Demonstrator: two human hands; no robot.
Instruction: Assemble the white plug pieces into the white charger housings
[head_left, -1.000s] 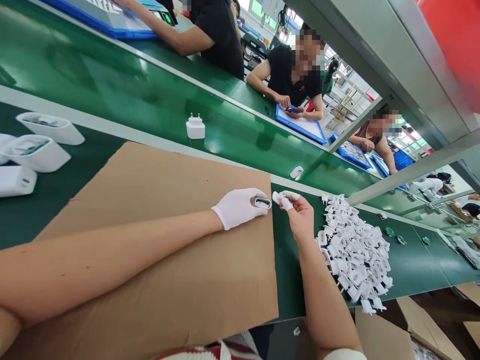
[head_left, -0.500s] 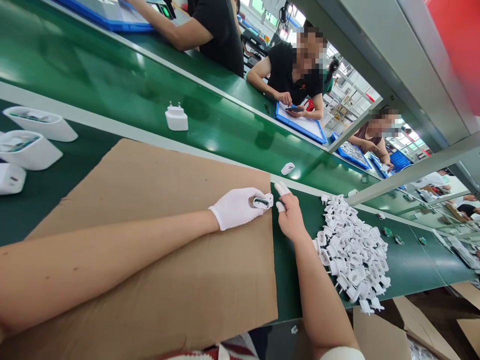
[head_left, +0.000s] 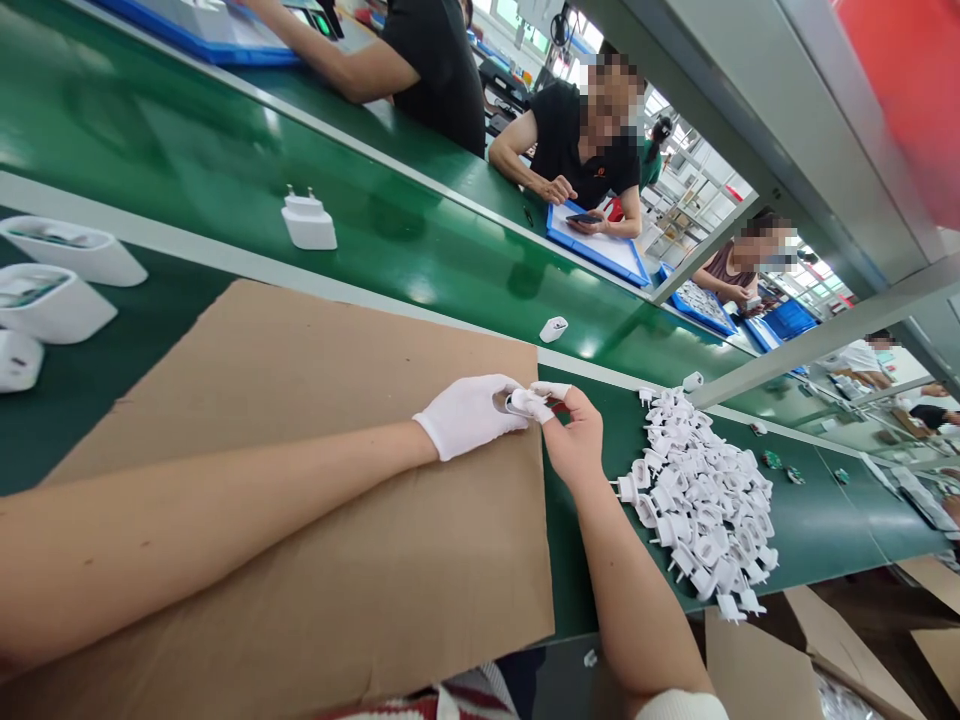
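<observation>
My left hand (head_left: 471,416), in a white glove, is closed around a small white charger housing (head_left: 513,404) above the right edge of the cardboard sheet. My right hand (head_left: 576,432) has white covers on its fingertips, and thumb and fingers pinch at the housing's right end. Those fingers hide most of that end, so any small part between them cannot be made out. To the right of my right forearm lies a heap of white plug pieces (head_left: 709,500) with pins.
Brown cardboard (head_left: 315,400) covers the bench before me. Several white housings (head_left: 64,300) stand at left. Along the green conveyor (head_left: 450,270) sit a white charger (head_left: 309,222) and a small housing (head_left: 553,329). Green circuit boards (head_left: 793,475) lie beyond the heap. Co-workers sit opposite; a metal beam (head_left: 810,320) slants at right.
My right hand has come left and its fingers have closed on the housing, which my left hand still holds. The charger and small housing on the conveyor have travelled left.
</observation>
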